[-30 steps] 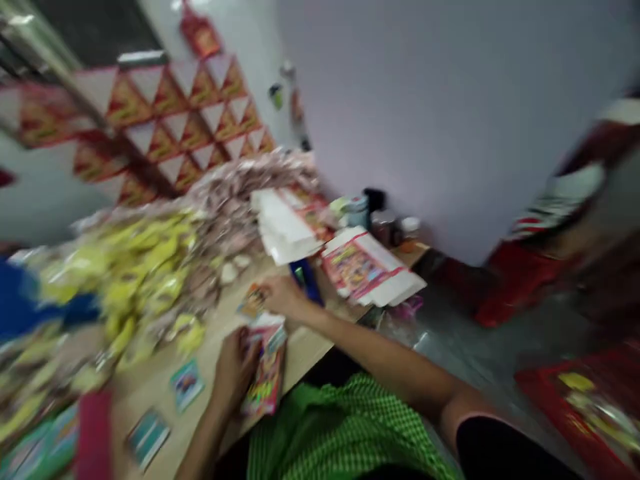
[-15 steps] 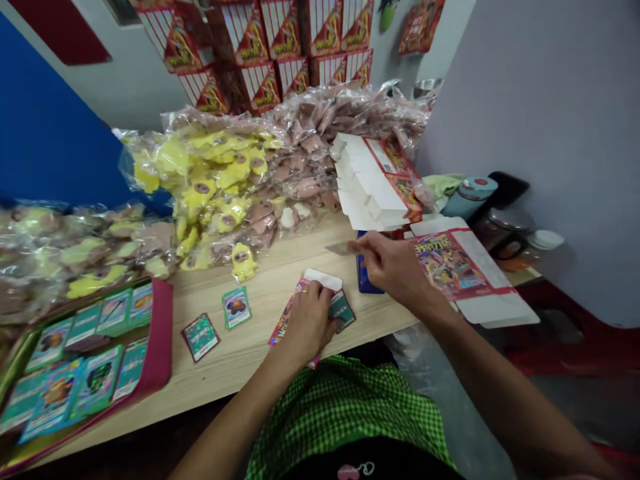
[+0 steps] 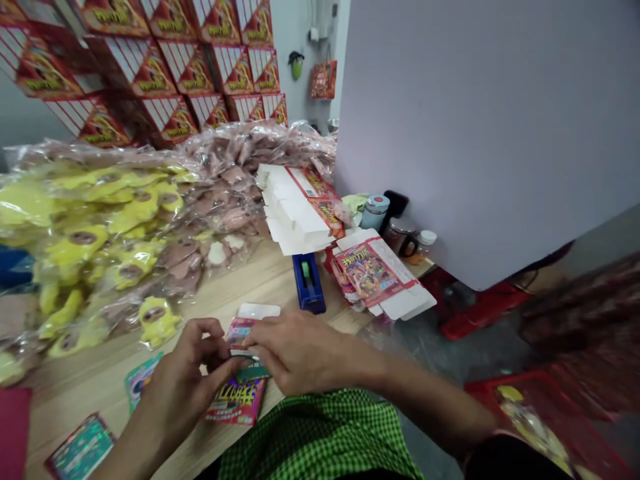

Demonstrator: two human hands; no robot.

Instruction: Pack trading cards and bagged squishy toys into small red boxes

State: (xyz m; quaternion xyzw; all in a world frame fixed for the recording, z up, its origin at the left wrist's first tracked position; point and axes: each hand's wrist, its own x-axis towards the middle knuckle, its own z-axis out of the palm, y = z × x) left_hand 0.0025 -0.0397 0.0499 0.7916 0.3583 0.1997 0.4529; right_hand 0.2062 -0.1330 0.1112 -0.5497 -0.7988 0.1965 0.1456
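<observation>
My left hand (image 3: pixel 183 383) and my right hand (image 3: pixel 300 350) meet at the near edge of the wooden table (image 3: pixel 260 280). Both pinch a flat red printed carton (image 3: pixel 235 399) with a white flap, and a small card (image 3: pixel 239 331) sits between the fingertips. Loose green trading cards lie on the table left of my hands, one (image 3: pixel 137 381) beside my left wrist and another (image 3: pixel 80 452) at the bottom left.
Bags of yellow plush toys (image 3: pixel 95 233) and pinkish-brown ones (image 3: pixel 235 180) fill the table's back. A stack of flat white cartons (image 3: pixel 295 217), a blue tape dispenser (image 3: pixel 309 283) and more printed flat cartons (image 3: pixel 375 273) lie right. Cups stand by a grey partition (image 3: pixel 480 127).
My right hand has come back from near the tape dispenser to join my left hand on the carton. The camera has swung right, so the card tray has left the view.
</observation>
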